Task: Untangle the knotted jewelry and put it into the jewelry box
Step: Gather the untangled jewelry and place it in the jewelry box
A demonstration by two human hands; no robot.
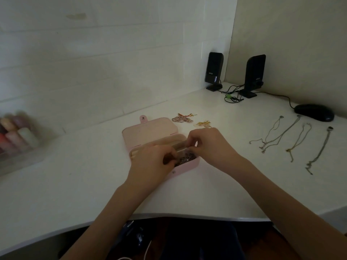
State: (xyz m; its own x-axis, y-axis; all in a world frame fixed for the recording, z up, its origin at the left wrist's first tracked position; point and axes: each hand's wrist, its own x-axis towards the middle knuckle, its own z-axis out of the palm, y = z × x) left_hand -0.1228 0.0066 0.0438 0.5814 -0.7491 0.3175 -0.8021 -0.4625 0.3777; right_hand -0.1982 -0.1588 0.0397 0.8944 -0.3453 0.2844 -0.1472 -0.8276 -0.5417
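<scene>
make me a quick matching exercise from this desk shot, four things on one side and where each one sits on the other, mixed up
Things:
1. jewelry box
2. chains
3. mouse
4. speakers

Places:
A. far right of the desk, its cable trailing back
B. open, under both hands at the middle
C. upright at the back corner
D. laid out in a row right of the hands

Pairs: 1-B, 2-D, 3-A, 4-C
</scene>
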